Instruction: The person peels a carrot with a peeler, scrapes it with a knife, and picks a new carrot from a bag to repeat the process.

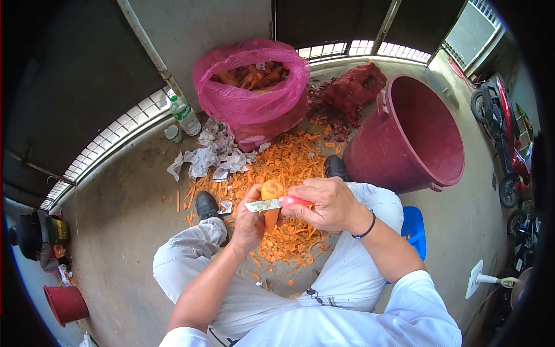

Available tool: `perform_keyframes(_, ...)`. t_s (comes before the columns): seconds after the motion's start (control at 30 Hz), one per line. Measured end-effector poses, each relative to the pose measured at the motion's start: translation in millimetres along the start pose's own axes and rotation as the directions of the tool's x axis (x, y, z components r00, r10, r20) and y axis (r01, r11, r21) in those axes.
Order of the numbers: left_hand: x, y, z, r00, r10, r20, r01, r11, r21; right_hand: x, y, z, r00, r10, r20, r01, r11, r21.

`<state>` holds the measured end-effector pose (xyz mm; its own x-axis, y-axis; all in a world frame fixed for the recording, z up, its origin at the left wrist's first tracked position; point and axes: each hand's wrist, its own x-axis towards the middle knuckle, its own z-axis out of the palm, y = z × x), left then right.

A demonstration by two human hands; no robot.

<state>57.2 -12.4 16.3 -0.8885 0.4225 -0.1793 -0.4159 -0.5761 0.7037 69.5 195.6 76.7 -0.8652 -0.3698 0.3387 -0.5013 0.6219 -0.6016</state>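
White shirt (352, 327); carrot (273, 190) inside left hand (248, 222), knife (284, 201) (red-handled) in right hand (328, 202).

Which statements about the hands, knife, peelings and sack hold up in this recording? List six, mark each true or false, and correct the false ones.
1. The right hand holds a knife. True.
2. The knife's handle is blue. False: it is red.
3. The left hand holds a carrot. True.
4. Peelings lie on the floor in front of the sack. True.
5. The sack is tied shut. False: its mouth is open.
6. The right wrist is bare. False: a dark band circles it.
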Motion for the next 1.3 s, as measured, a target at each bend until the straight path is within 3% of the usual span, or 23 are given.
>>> perform_keyframes(0.13,0,-4,-8,0.997,-0.006,0.083,0.006,1.0,0.001,-1,-2,1,1.0,0.026,-0.002,-0.026,1.0,-0.008)
perform_keyframes(0.2,-1,-2,-7,0.995,0.029,0.092,-0.037,0.996,0.085,-2,-3,1,0.999,0.034,-0.009,-0.034,0.999,-0.004)
perform_keyframes(0.63,-1,-8,-9,0.993,0.109,0.05,-0.111,0.993,0.05,-2,-7,-1,0.999,-0.022,-0.031,0.02,0.997,-0.076)
perform_keyframes(0.8,-2,-9,-13,0.999,-0.011,0.04,0.008,0.997,0.078,-1,-9,-2,0.996,-0.074,-0.055,0.066,0.987,-0.144)
perform_keyframes(1.03,-5,-10,-10,0.998,0.033,0.055,-0.033,0.999,0.0,-2,-5,-6,0.999,0.021,-0.024,-0.022,0.997,-0.074)
perform_keyframes(1.3,-5,-7,-8,0.992,0.094,0.083,-0.105,0.986,0.132,-2,-6,-6,0.999,0.05,0.008,-0.05,0.999,0.007)
